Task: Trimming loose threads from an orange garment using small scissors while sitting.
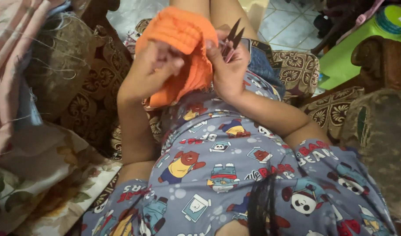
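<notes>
My left hand (154, 67) grips a folded piece of orange fabric (183, 32) and holds it up over my lap. My right hand (226, 70) holds a small pair of dark thread snips (233, 37), blades pointing up and slightly apart, right beside the orange fabric's frayed edge. The thumb of my right hand touches the cloth. Both forearms rest against my grey cartoon-print shirt (235, 175).
I sit in a brown patterned armchair (84, 109) with a carved wooden arm (379, 59) on the right. Pink and floral cloths (38, 175) pile up at the left. A green plastic stool (353, 48) stands on the tiled floor (288, 22) beyond.
</notes>
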